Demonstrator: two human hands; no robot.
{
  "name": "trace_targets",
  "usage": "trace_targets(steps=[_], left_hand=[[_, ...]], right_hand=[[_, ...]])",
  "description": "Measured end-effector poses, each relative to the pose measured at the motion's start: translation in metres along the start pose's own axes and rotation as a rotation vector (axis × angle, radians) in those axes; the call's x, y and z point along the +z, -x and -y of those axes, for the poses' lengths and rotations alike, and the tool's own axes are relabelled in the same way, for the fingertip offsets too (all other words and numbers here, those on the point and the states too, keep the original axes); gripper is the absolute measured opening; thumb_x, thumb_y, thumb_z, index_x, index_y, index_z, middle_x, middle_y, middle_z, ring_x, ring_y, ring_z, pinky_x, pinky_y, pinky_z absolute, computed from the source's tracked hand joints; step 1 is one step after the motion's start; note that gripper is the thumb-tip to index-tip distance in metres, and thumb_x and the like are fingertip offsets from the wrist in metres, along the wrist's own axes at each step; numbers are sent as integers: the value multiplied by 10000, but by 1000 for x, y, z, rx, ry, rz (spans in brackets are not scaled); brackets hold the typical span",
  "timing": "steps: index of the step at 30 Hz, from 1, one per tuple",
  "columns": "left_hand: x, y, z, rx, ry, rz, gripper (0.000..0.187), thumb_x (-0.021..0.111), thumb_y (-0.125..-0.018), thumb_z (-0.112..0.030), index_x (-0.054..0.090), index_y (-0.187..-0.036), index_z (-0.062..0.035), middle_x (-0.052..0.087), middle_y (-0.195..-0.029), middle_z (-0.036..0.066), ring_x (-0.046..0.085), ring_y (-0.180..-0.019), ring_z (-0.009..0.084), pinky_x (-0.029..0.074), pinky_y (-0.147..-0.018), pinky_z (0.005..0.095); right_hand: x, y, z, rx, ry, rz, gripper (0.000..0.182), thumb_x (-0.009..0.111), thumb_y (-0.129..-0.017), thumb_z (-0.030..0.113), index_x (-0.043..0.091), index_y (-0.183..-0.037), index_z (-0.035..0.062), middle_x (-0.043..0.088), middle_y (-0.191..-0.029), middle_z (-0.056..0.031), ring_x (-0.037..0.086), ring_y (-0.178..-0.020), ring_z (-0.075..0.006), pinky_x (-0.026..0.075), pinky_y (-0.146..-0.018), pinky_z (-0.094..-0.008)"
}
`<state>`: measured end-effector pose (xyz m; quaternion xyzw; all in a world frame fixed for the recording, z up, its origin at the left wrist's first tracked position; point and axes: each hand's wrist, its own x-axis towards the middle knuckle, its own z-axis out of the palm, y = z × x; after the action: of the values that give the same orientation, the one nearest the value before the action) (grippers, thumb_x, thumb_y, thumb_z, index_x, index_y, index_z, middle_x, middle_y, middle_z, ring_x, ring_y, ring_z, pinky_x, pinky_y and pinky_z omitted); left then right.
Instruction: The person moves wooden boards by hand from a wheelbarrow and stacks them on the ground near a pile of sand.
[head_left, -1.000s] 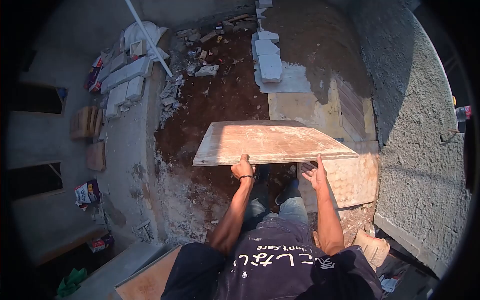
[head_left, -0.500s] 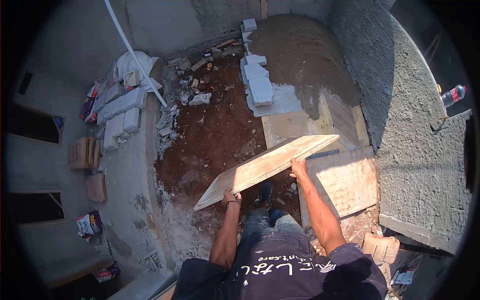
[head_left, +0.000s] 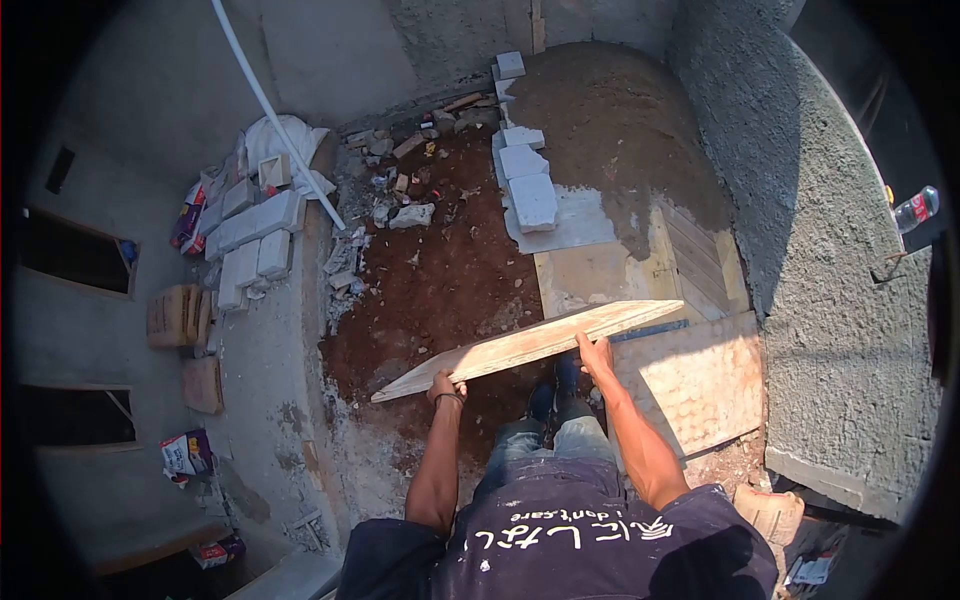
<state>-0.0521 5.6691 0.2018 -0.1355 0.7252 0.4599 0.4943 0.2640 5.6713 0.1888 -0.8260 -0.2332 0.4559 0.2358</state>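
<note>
A wide wooden board [head_left: 530,345] is held out in front of my legs, tilted so that its near edge shows as a thin strip. My left hand [head_left: 447,388] is closed round the near edge towards its left end, a dark band on the wrist. Further right, my right hand [head_left: 594,355] grips the same edge. Reddish soil [head_left: 440,290] lies beneath and beyond the board. To the right of it, a wooden panel [head_left: 695,385] lies flat on the ground, partly in shadow.
A mound of sand [head_left: 620,120] fills the back right, bordered by white blocks [head_left: 533,200]. More white blocks [head_left: 255,225] are stacked at left beside a leaning white pipe [head_left: 262,100]. A rough grey wall [head_left: 840,330] stands at right, with a plastic bottle [head_left: 916,209] on it.
The board has tipped flatter to my view, showing less of its face, and its left end has swung slightly left. Both hands keep their hold. The camera view has shifted a little.
</note>
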Motion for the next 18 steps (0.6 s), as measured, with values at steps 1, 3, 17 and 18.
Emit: trace_targets(steps=[1,3,17,18], left_hand=[[-2,-1,-6,5,-38,30,222,556,-726,-111,485,-840,66,516,-572,138,460,-331,204,359,-270,293],[1,-4,-17,35,-54,-14,204,566,-708,-113,500,-711,80,533,-545,152,463,-312,197,343,-248,288],[37,-24,-77,98,-369,-13,231,578,-699,-195,553,-615,18,505,-469,103,446,-317,175,361,-296,277],[41,-25,-84,103,-416,-11,226,571,-706,-195,560,-660,26,505,-473,102,447,-319,176,353,-294,280]], right_hand=[[3,1,-4,-72,92,-36,549,582,-720,372,491,-1058,-51,599,-777,-142,623,-570,-217,506,-480,-309],[-3,31,15,-38,6,66,605,575,-731,390,474,-1085,-90,608,-821,-164,624,-581,-224,503,-487,-306],[31,48,44,257,-358,156,620,553,-774,409,326,-1199,18,582,-957,-186,632,-625,-232,505,-583,-365],[36,48,45,285,-412,168,582,570,-764,408,358,-1144,22,584,-927,-175,630,-649,-232,506,-585,-361]])
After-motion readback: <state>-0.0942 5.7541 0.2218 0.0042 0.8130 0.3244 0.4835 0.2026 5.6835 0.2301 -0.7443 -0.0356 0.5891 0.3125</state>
